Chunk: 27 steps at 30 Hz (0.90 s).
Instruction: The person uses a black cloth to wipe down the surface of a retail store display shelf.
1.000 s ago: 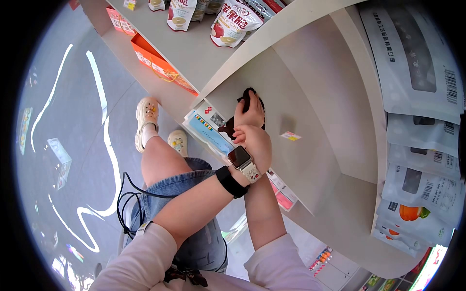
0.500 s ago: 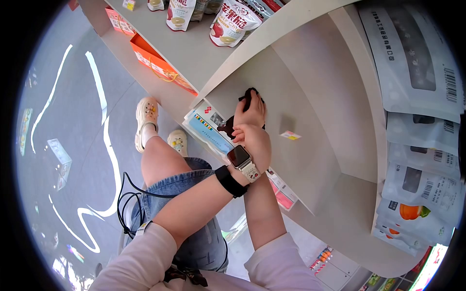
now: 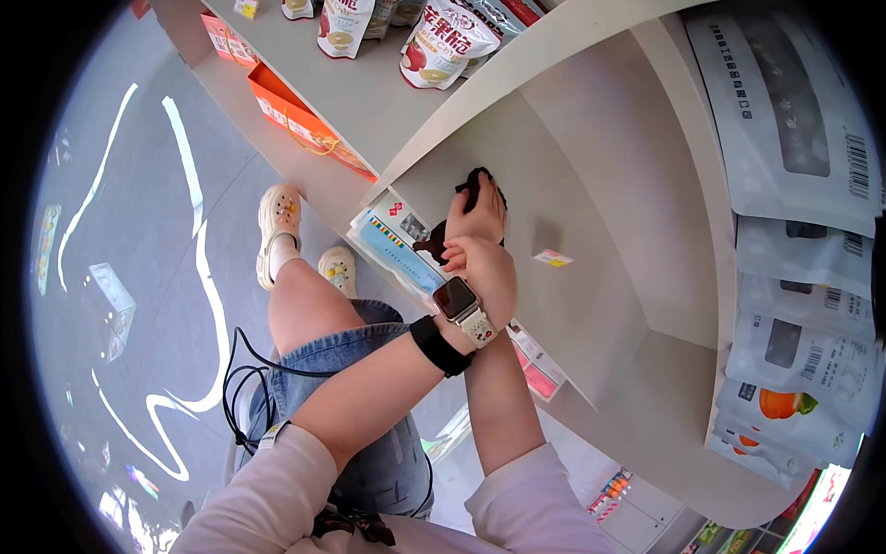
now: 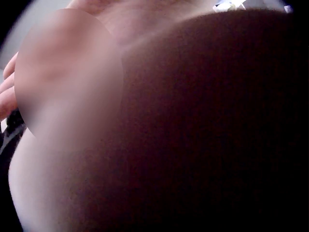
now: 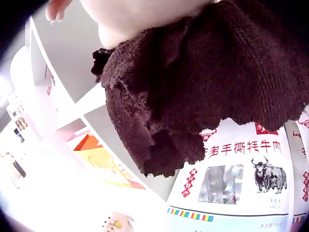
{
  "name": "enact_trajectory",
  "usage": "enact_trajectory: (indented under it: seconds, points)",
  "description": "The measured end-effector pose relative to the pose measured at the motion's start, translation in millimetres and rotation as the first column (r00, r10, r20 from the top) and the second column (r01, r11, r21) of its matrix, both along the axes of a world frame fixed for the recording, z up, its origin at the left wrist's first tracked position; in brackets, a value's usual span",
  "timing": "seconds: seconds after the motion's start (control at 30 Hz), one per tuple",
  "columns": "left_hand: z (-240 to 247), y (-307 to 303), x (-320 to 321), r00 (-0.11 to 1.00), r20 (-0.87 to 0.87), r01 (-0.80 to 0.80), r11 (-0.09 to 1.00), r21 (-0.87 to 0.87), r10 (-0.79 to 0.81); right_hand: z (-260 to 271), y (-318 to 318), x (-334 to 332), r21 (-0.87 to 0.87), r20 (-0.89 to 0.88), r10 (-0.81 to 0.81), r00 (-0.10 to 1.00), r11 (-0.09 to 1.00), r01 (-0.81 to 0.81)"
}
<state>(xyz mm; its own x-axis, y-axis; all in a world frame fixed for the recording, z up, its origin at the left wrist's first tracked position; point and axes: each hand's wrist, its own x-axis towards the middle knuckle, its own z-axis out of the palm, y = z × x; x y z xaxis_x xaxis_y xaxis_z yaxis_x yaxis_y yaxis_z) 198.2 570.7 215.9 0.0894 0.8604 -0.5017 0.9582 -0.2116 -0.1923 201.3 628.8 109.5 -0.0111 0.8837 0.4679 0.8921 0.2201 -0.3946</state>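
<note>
My right hand (image 3: 475, 219) lies on a dark brown towel-like cloth (image 5: 217, 63) on the grey shelf. Its fingers reach forward, and part of the cloth shows between thumb and fingers. A ragged end of the cloth hangs past the shelf's front edge, over white and blue packs (image 5: 222, 179) printed with a yak. My left arm, with a watch (image 3: 455, 299) and black band, crosses above the right forearm. The left hand (image 3: 491, 275) overlaps the right wrist, its visible fingers bent near the cloth. Skin fills most of the left wrist view, hiding whether it grips anything.
A small price tag (image 3: 553, 258) lies on the shelf right of my hands. Grey-white pouches (image 3: 780, 120) stand at the right, beyond a curved panel. Apple chip bags (image 3: 448, 42) stand on the upper shelf, and an orange gift bag (image 3: 295, 120) is at the left.
My right hand has shifted very slightly with the cloth under it. The left hand keeps its place over the right wrist.
</note>
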Motion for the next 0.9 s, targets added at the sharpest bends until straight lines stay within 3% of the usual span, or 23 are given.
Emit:
enact_trajectory:
  seconds: [0.33, 0.63, 0.9]
  points:
    - [3.4, 2.0, -2.0, 0.998, 0.039, 0.045, 0.996, -0.072, -0.042, -3.5, 6.4, 8.1, -0.022, -0.064, 0.323, 0.944, 0.946, -0.325]
    - [2.7, 1.4, -2.7, 0.999, 0.015, 0.035, 0.998, -0.044, -0.034, 7.7, -0.7, 0.2, -0.029, -0.052, 0.076, 0.996, 0.997, -0.078]
    - [3.7, 2.9, -0.4, 0.999, 0.041, 0.029, 0.998, -0.057, -0.026, -4.9, 5.4, 8.8, -0.042, -0.089, 0.265, 0.960, 0.962, -0.270]
